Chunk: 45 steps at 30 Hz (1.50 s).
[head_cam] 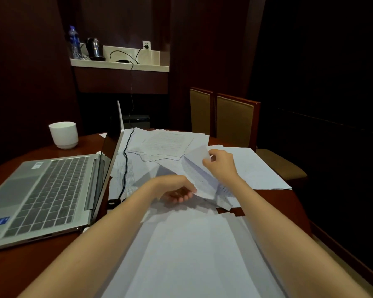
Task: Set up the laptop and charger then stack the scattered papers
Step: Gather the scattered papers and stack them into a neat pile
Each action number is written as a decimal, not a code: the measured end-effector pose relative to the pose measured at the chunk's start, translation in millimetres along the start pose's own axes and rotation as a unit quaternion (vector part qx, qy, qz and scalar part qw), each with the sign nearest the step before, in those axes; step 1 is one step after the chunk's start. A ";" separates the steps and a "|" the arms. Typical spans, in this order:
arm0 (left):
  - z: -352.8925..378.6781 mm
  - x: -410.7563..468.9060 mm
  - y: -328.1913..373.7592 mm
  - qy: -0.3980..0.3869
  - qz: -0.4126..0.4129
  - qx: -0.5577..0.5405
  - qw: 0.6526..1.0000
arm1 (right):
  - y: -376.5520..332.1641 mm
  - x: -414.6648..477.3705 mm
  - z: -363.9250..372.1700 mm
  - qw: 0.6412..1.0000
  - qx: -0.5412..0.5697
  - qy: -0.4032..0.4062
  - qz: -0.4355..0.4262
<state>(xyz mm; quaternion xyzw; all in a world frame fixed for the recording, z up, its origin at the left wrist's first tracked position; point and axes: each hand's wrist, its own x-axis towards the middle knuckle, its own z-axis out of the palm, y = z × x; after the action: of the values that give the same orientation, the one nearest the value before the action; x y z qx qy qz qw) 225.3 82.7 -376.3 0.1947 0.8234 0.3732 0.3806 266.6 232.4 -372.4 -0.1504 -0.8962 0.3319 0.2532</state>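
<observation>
A silver laptop point(45, 190) stands open on the left of the wooden table point(30, 265), screen side-on to me. Its black charger cable point(125, 166) runs from the wall socket point(146, 45) down across the papers to the laptop's right side. White scattered papers point(168, 145) cover the table's middle and right. My right hand point(221, 166) pinches the top edge of a lifted sheet point(199, 168). My left hand point(174, 189) holds the same sheet's lower edge, palm up. More sheets point(190, 254) lie between my forearms.
A white cup point(63, 135) stands on the table's far left. Two wooden chairs point(235, 119) with tan backs stand beyond the table. A kettle point(94, 49) and a water bottle point(74, 41) sit on a wall shelf point(119, 64) behind.
</observation>
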 end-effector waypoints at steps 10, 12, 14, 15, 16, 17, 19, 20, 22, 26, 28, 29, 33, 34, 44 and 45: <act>0.0 -30.7 -16.9 -0.079 0.059 -0.167 0.981 | -42.5 -30.7 11.5 0.969 0.156 -0.184 0.056; -3.8 -33.0 -26.7 -0.044 0.075 -0.265 0.960 | -42.9 -35.8 10.1 0.952 0.180 -0.236 0.075; -10.2 -29.9 -34.8 0.054 0.078 -0.354 0.930 | -37.3 -38.9 9.1 0.955 0.153 -0.236 0.090; -13.6 -28.0 -36.6 0.119 0.071 -0.384 0.913 | -32.4 -39.3 8.3 0.960 0.136 -0.223 0.101; -16.9 -26.3 -37.6 0.187 0.056 -0.391 0.900 | -26.3 -39.4 7.6 0.965 0.121 -0.200 0.116; -20.3 -24.0 -38.7 0.250 0.041 -0.369 0.894 | -19.8 -40.1 6.0 0.970 0.107 -0.170 0.138; -23.4 -23.9 -38.3 0.338 0.028 -0.279 0.898 | -5.8 -38.9 2.6 0.978 0.025 -0.112 0.172; -24.5 -24.4 -38.1 0.360 0.026 -0.237 0.902 | 1.6 -37.2 0.1 0.976 -0.022 -0.087 0.196; -27.4 -23.4 -38.4 0.360 0.020 -0.202 0.911 | 11.9 -36.2 -6.5 0.961 -0.031 -0.050 0.270; -23.8 -21.9 -39.5 0.278 -0.014 -0.196 0.940 | 25.2 -35.5 -24.8 0.918 0.121 0.031 0.376; -19.7 -20.5 -39.4 0.254 -0.011 -0.163 0.953 | 31.9 -32.9 -31.8 0.897 0.183 0.059 0.399; -18.1 -21.2 -38.2 0.245 -0.013 -0.145 0.959 | 32.7 -33.4 -35.1 0.886 0.201 0.069 0.412; -16.1 -20.9 -33.2 0.249 -0.005 -0.043 0.967 | 37.0 -37.9 -39.3 0.875 0.232 0.064 0.420; -15.9 -20.5 -31.9 0.252 -0.001 -0.044 0.967 | 37.5 -38.3 -39.1 0.875 0.236 0.067 0.417; 1.5 -15.9 -26.7 0.115 0.024 -0.153 0.981 | 26.5 -45.3 -34.6 0.916 0.134 -0.031 0.378; 0.6 -16.5 -25.7 0.118 0.028 -0.165 0.979 | 28.5 -44.3 -37.0 0.919 0.126 -0.030 0.372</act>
<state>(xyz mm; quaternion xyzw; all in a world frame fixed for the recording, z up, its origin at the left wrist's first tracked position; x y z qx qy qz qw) 235.3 56.3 -388.2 0.1067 0.7842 0.5344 0.2966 326.7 253.1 -383.1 -0.4299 -0.7335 0.5166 0.1018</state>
